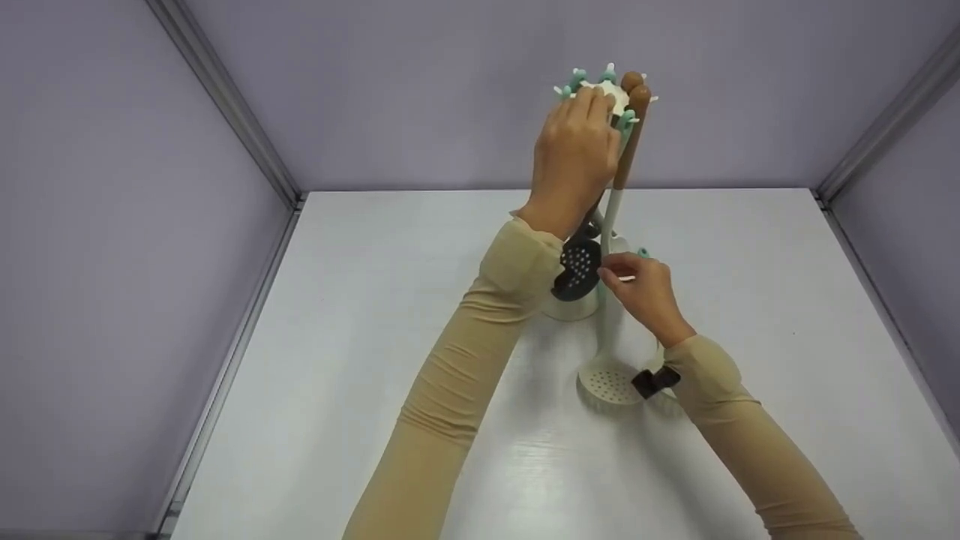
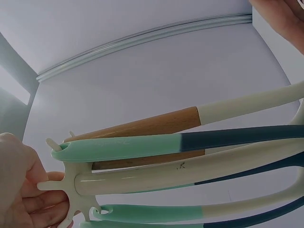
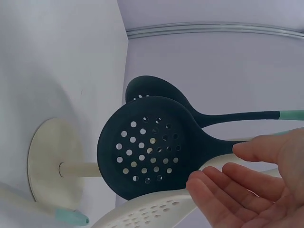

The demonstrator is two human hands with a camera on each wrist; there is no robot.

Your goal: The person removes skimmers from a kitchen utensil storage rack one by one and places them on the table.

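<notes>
Table (image 1: 360, 337): lying white and glossy, spanning the booth floor, mirroring faint light along its near half.
Back wall (image 1: 420, 90): standing plain lavender, meeting the table at its far edge.
Left wall (image 1: 97, 262): closing in that side, same lavender.
Right wall (image 1: 922, 225): closing in the other side, only partly showing.
Left corner rail (image 1: 225, 97): running as a silver metal strip down to the table's far corner.
Right corner rail (image 1: 885, 120): slanting down likewise.
Wooden-handled utensil (image 1: 630, 142): hanging upright from the rack (image 1: 615, 94), turning cream below the wood.
</notes>
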